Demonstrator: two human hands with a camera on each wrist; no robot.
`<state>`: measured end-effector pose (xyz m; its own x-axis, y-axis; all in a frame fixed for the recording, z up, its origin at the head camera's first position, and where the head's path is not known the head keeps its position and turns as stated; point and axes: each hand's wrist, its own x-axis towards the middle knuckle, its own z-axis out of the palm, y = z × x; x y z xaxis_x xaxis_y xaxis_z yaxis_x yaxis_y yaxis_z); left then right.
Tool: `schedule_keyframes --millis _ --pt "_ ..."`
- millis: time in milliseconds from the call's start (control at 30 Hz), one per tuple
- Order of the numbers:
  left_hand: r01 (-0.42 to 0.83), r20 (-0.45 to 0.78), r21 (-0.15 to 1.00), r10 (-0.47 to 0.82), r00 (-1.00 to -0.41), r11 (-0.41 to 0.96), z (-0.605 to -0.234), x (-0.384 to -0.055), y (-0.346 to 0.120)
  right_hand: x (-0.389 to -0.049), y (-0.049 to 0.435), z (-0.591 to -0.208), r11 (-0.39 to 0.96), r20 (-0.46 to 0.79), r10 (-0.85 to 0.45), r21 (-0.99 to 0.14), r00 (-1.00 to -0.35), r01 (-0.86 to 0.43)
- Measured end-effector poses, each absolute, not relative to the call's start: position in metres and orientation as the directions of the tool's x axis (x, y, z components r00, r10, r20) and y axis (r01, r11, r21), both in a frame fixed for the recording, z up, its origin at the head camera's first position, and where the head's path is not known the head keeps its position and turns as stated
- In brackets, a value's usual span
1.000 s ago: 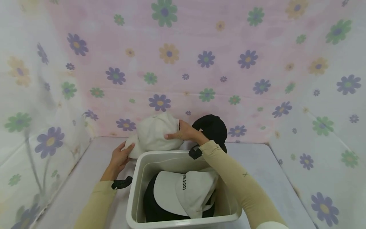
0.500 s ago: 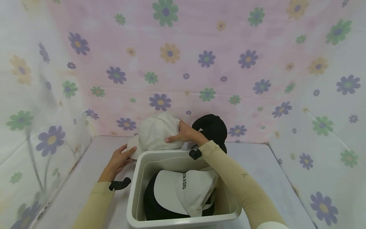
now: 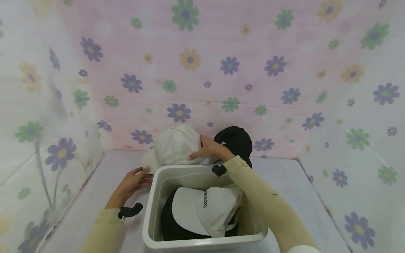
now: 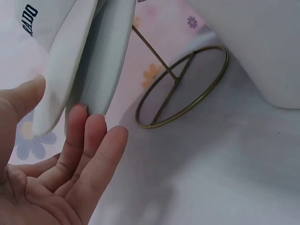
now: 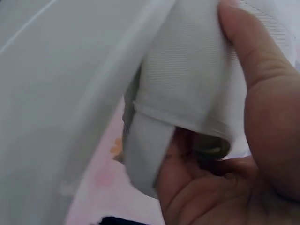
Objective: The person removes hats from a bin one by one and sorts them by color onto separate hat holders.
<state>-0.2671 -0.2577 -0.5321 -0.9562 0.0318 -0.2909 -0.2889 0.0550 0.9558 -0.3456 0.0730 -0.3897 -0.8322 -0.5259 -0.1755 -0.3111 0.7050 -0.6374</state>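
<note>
A white baseball cap [image 3: 175, 146] stands behind the bin, its brim to the left. In the left wrist view, dark lettering and two layered brims [image 4: 105, 56] show, above a brass wire stand [image 4: 176, 82]. My left hand [image 3: 131, 184] is at the brim, fingers loosely extended; its fingertips [image 4: 96, 123] touch or nearly touch the lower brim edge, thumb on the other side. My right hand [image 3: 213, 147] grips the cap's rear edge, thumb outside and fingers inside, as the right wrist view shows; most of those fingers are hidden by the cap fabric [image 5: 187, 70].
An off-white bin [image 3: 151, 200] sits in front, holding a white cap [image 3: 218, 203] on top of a black one [image 3: 169, 225]. Another black cap [image 3: 238, 142] stands behind my right forearm. Flower-print cloth walls [image 3: 202, 52] enclose the table [image 3: 284, 196] at back and sides.
My left hand has slipped lower on the brim, and its fingers have loosened and spread. The right hand keeps its grip on the white cap. The head view has shifted slightly.
</note>
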Motion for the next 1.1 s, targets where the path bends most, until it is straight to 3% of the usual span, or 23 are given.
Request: schedule_keyframes --millis 133,233,367,467,667,767,933,1100 --pt "-0.262 -0.266 0.956 0.009 -0.964 0.131 -0.527 -0.257 -0.255 -0.337 0.083 -0.377 0.715 -0.196 -0.581 -0.587 -0.790 -0.379" --pt "-0.206 -0.215 0.939 0.002 -0.977 0.275 -0.515 -0.248 -0.255 -0.324 0.091 -0.357 0.711 -0.203 -0.628 -0.541 -0.751 -0.449" --pt "-0.109 -0.134 0.873 0.018 -0.991 0.475 -0.487 -0.238 -0.255 -0.289 0.110 -0.322 0.692 -0.184 -0.676 -0.492 -0.713 -0.529" --pt "-0.025 -0.055 0.836 0.037 -0.998 0.548 -0.462 -0.233 -0.252 -0.254 0.128 -0.300 0.658 -0.152 -0.716 -0.474 -0.681 -0.586" --pt "0.181 0.161 0.855 0.083 -0.983 0.485 -0.414 -0.221 -0.233 -0.181 0.172 -0.281 0.591 -0.139 -0.769 -0.527 -0.624 -0.611" --pt "0.284 0.252 0.858 0.130 -0.959 0.429 -0.393 -0.216 -0.218 -0.153 0.191 -0.289 0.584 -0.119 -0.766 -0.541 -0.632 -0.606" --pt "0.391 0.332 0.898 0.273 -0.903 0.203 -0.364 -0.209 -0.184 -0.126 0.213 -0.325 0.639 -0.091 -0.686 -0.551 -0.722 -0.537" --pt "0.373 0.317 0.927 0.467 -0.826 0.030 -0.345 -0.200 -0.136 -0.111 0.231 -0.377 0.679 -0.038 -0.561 -0.593 -0.827 -0.432"
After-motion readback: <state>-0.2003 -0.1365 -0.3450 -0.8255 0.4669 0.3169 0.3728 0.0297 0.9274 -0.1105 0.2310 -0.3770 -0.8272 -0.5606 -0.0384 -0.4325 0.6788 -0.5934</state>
